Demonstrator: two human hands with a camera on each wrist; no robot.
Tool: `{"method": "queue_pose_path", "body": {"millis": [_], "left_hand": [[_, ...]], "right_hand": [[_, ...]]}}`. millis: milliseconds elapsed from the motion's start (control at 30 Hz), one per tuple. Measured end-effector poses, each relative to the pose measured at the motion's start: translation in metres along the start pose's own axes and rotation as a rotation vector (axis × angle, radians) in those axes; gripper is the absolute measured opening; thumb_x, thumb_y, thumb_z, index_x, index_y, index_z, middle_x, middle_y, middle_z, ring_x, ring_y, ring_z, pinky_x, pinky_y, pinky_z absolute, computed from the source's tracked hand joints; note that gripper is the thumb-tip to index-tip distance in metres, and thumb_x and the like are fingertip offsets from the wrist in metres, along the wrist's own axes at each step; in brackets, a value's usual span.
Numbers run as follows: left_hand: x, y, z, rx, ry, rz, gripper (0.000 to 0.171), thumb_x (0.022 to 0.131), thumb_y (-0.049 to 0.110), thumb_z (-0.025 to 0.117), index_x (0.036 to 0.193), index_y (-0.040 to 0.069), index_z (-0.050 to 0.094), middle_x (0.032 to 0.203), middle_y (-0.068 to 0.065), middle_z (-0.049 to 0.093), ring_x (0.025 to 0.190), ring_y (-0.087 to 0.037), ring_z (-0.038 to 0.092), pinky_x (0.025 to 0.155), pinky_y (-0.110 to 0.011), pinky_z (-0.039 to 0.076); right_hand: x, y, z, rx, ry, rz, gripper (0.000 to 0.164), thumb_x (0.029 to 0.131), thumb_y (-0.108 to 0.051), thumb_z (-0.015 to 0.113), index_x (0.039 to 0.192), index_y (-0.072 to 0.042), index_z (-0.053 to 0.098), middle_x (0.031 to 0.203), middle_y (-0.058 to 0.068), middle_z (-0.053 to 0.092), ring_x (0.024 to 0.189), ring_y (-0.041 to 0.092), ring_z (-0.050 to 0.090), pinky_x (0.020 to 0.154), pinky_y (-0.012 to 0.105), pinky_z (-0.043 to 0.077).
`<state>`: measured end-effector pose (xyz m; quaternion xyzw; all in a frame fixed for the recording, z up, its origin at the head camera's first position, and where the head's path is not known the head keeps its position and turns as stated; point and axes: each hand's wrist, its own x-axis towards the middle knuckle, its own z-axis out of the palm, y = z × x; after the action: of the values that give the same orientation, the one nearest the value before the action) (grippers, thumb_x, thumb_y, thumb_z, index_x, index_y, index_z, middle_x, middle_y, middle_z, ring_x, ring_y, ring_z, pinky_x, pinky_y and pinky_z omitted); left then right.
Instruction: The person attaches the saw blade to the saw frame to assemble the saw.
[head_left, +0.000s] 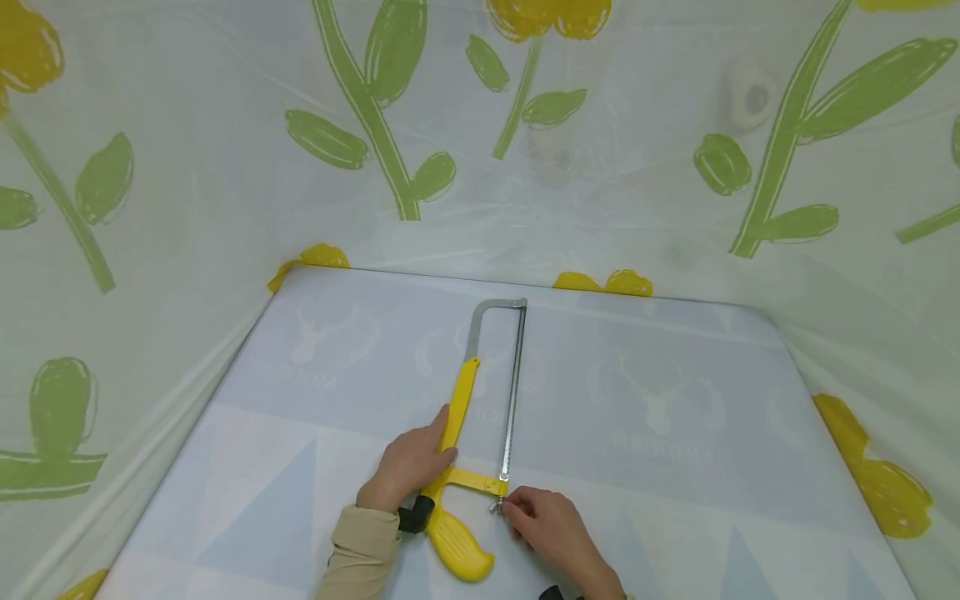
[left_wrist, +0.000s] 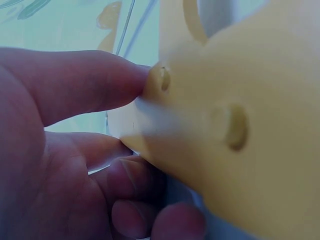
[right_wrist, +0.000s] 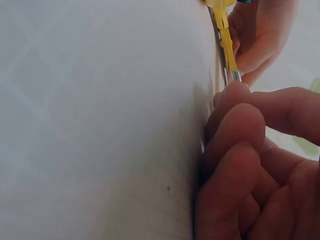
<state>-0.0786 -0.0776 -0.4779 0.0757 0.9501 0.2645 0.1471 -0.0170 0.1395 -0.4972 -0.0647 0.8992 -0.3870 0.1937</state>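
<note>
A hacksaw (head_left: pixel 459 546) with a yellow grip and a grey metal bow lies flat on the table, its blade (head_left: pixel 513 392) on the right side. My left hand (head_left: pixel 411 464) holds the yellow frame just above the grip, thumb on one side and curled fingers on the other; the left wrist view shows the yellow frame (left_wrist: pixel 270 100) close up. At the blade's near end, my right hand (head_left: pixel 551 527) pinches the small metal wing nut (head_left: pixel 497 505). In the right wrist view, the right fingers (right_wrist: pixel 235 165) mostly hide that nut.
The table (head_left: pixel 300 375) has a pale cover with faint deer-head prints and blue triangles. Behind and beside it hangs a white sheet (head_left: pixel 600 200) with green stems and yellow flowers. A black wrist strap (head_left: pixel 415 515) lies against the saw frame.
</note>
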Motion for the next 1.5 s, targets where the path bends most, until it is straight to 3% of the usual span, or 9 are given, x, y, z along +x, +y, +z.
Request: {"method": "queue_pose_path", "body": {"millis": [300, 667, 900, 1500], "left_hand": [[0.0001, 0.0001, 0.0003, -0.002, -0.001, 0.0, 0.065, 0.086, 0.03, 0.054, 0.141, 0.008, 0.026, 0.111, -0.011, 0.057, 0.067, -0.015, 0.046, 0.062, -0.031, 0.038], [0.0004, -0.001, 0.0005, 0.0, 0.0, 0.006, 0.065, 0.086, 0.029, 0.053, 0.141, 0.007, 0.027, 0.111, -0.011, 0.057, 0.067, -0.015, 0.046, 0.062, -0.031, 0.037], [-0.0002, -0.0002, 0.0008, 0.011, -0.001, 0.001, 0.065, 0.087, 0.031, 0.053, 0.141, 0.008, 0.026, 0.117, -0.012, 0.055, 0.077, -0.017, 0.05, 0.068, -0.034, 0.039], [-0.0017, 0.0025, -0.0013, 0.012, -0.007, -0.003, 0.065, 0.086, 0.03, 0.054, 0.141, 0.008, 0.027, 0.115, -0.012, 0.056, 0.074, -0.017, 0.049, 0.067, -0.034, 0.038]], "right_hand": [[0.0005, 0.0026, 0.0, 0.105, 0.018, 0.051, 0.018, 0.082, -0.034, 0.06, 0.083, -0.017, 0.056, 0.057, -0.006, 0.053, 0.044, 0.012, 0.047, 0.042, 0.025, 0.04], [-0.0016, -0.0018, -0.0002, 0.087, 0.012, 0.058, 0.021, 0.083, -0.038, 0.059, 0.079, -0.018, 0.058, 0.055, -0.005, 0.052, 0.043, 0.012, 0.046, 0.042, 0.025, 0.038], [-0.0029, -0.0034, -0.001, 0.017, 0.025, 0.022, 0.026, 0.081, -0.048, 0.056, 0.079, -0.022, 0.059, 0.054, -0.007, 0.051, 0.042, 0.01, 0.046, 0.042, 0.024, 0.036], [-0.0011, -0.0066, 0.0014, -0.154, 0.085, 0.02, 0.036, 0.077, -0.059, 0.054, 0.074, -0.024, 0.057, 0.053, -0.012, 0.044, 0.047, 0.006, 0.038, 0.046, 0.022, 0.031]]}}
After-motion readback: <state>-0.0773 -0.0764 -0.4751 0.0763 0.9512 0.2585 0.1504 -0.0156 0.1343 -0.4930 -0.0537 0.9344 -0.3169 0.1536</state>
